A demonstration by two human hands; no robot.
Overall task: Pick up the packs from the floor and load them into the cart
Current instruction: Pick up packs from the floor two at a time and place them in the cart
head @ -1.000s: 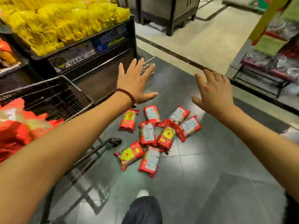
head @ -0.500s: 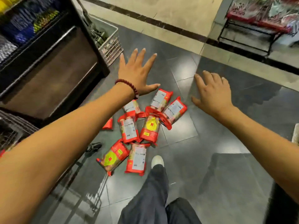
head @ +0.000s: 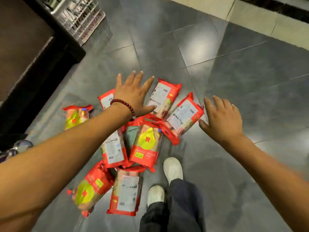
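The packs (head: 145, 144) lie in a loose heap on the dark grey tiled floor (head: 250, 72), red-edged wrappers with either a white label side or a yellow circle side facing up. Several overlap at the centre of the heap; one pack (head: 76, 115) lies apart at the left edge.

Left hand (head: 133, 94): palm down, fingers spread wide, positioned over the far side of the heap. It covers part of one label-side pack and its thumb lies against another (head: 161, 97). Nothing is gripped. A dark red bead bracelet (head: 124, 105) circles the wrist.

Right hand (head: 221, 118): palm down, fingers loosely spread and slightly curled, just beside the rightmost pack (head: 183, 118). The thumb tip is at that pack's edge; contact cannot be confirmed. Nothing is gripped.

Two white shoes (head: 173, 169) and dark trouser legs stand just beside the near right side of the heap. A dark display base (head: 33, 52) occupies the upper left, with a wire basket (head: 80, 17) behind it. A cart wheel (head: 21, 145) shows at the left edge
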